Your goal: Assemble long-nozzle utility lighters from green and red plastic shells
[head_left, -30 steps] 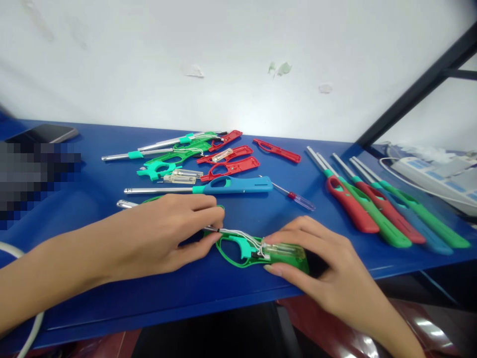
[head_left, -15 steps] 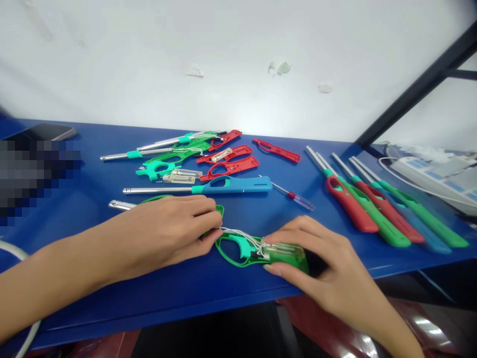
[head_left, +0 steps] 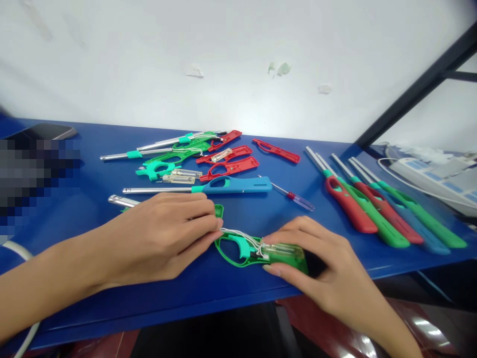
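Observation:
An open green lighter half (head_left: pixel 238 263) lies near the table's front edge, holding a teal trigger (head_left: pixel 243 246), white wires (head_left: pixel 242 233) and a clear fuel tank (head_left: pixel 285 249). My right hand (head_left: pixel 320 263) grips its right end, fingertips on the tank and thumb on the lower rim. With pinched fingers, my left hand (head_left: pixel 179 228) is at the left end of the wires; exactly what it pinches is hidden. Beneath and behind that hand are a metal tube (head_left: pixel 122 201) and another green shell piece (head_left: pixel 219 211).
Behind lie a blue lighter (head_left: pixel 242 184), a screwdriver (head_left: pixel 298 200), red shells (head_left: pixel 238 167) and clear tanks (head_left: pixel 179 178). Several assembled lighters (head_left: pixel 376 204) rest at the right beside a white power strip (head_left: pixel 439 179). A dark phone-like object (head_left: pixel 44 132) is at the far left.
My left hand's fingers have closed in more tightly and shifted slightly at the wire ends. The green piece beneath it has moved a little. My right hand stays in place.

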A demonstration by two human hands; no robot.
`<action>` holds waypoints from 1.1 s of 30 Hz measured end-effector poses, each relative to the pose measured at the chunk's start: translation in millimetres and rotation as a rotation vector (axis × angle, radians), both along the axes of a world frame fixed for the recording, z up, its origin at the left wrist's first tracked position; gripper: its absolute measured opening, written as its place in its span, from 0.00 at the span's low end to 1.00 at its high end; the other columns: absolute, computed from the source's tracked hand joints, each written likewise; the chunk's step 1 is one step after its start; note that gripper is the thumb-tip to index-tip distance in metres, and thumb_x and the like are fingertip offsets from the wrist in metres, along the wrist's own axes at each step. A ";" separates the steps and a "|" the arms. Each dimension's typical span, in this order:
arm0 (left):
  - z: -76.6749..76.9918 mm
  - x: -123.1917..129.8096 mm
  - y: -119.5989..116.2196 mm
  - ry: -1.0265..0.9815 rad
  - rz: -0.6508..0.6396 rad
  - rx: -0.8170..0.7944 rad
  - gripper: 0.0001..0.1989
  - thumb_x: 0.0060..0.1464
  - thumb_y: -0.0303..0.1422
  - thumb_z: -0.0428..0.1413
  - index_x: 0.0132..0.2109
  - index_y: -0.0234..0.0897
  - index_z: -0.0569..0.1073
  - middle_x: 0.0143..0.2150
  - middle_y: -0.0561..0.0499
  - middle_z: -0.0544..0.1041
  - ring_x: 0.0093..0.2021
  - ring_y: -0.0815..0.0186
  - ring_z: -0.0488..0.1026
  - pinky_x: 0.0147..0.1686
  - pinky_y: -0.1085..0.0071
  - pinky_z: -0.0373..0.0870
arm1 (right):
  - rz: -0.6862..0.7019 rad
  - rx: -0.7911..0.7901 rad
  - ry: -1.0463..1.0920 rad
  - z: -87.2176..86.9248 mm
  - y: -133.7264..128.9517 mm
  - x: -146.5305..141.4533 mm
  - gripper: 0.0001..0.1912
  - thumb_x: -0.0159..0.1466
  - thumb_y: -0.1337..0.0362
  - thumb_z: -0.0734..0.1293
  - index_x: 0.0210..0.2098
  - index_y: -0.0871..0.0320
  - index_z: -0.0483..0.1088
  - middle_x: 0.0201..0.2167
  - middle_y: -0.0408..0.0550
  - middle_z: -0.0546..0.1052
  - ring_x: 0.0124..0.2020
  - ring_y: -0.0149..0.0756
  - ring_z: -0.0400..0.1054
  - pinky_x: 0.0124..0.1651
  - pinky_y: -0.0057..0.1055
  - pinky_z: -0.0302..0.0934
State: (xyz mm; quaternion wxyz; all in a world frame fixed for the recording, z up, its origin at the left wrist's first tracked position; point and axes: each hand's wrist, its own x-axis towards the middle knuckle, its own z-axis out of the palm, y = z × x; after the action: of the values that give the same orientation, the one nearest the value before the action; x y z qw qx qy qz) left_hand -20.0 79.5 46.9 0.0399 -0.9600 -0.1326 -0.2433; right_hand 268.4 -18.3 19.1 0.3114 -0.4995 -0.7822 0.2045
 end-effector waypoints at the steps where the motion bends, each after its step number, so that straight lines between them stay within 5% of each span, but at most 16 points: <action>1: -0.6 0.1 0.0 -0.005 0.002 0.004 0.15 0.73 0.26 0.49 0.42 0.33 0.81 0.36 0.47 0.82 0.35 0.61 0.80 0.37 0.64 0.79 | -0.001 0.002 0.001 0.0 0.0 -0.1 0.12 0.71 0.61 0.75 0.52 0.40 0.76 0.45 0.35 0.78 0.46 0.29 0.73 0.52 0.26 0.66; 11: 7.3 0.0 -1.5 0.056 -0.002 0.186 0.22 0.76 0.25 0.42 0.41 0.34 0.81 0.34 0.47 0.84 0.32 0.61 0.79 0.34 0.63 0.80 | 0.003 -0.009 -0.004 0.3 0.7 0.6 0.12 0.71 0.59 0.74 0.53 0.38 0.76 0.46 0.34 0.78 0.47 0.29 0.73 0.52 0.26 0.67; 23: 12.1 5.8 -3.3 0.025 -0.019 0.171 0.28 0.75 0.25 0.38 0.37 0.45 0.80 0.30 0.51 0.83 0.26 0.61 0.76 0.25 0.62 0.80 | -0.001 -0.005 0.001 -0.1 0.7 -0.5 0.14 0.70 0.60 0.75 0.53 0.40 0.76 0.46 0.38 0.79 0.47 0.33 0.74 0.51 0.30 0.68; 33: 14.2 4.4 -3.5 0.054 -0.039 0.213 0.28 0.74 0.24 0.36 0.37 0.41 0.80 0.28 0.51 0.82 0.24 0.62 0.77 0.24 0.65 0.80 | -0.006 -0.007 -0.003 0.3 -0.4 -1.5 0.16 0.70 0.61 0.75 0.56 0.43 0.75 0.47 0.41 0.79 0.48 0.36 0.74 0.52 0.33 0.69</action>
State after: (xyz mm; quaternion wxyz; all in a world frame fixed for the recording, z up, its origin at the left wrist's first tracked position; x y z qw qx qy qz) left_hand -15.5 76.0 61.1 0.1404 -0.9590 -0.0862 -0.2306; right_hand 266.9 -18.7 19.4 0.3091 -0.5031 -0.7804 0.2057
